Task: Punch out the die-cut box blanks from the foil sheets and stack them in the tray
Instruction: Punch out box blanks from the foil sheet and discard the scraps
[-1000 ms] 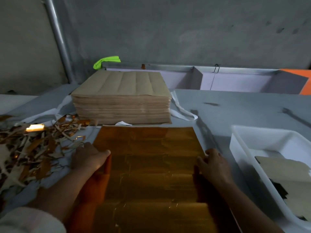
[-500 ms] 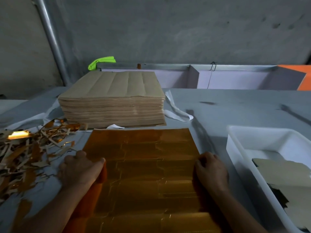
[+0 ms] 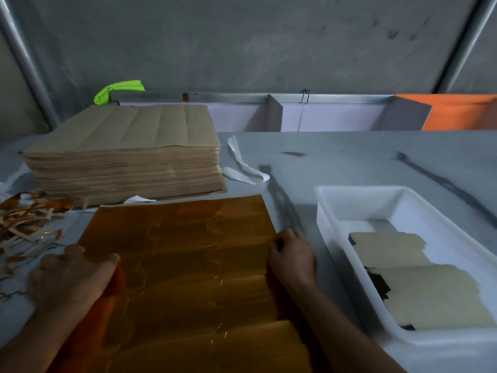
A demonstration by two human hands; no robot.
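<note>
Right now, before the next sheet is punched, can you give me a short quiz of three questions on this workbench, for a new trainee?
1. True or false: the left hand and the right hand each hold one side edge of the gold foil sheet.
2. The tall stack of brown paper sheets stands: A) beyond the gold sheet; B) under it; C) to its right.
3. Fill in: the white plastic tray, with beige cut blanks in it, lies on the person's ____ side.

Key: 1 true; 2 A; 3 right.
</note>
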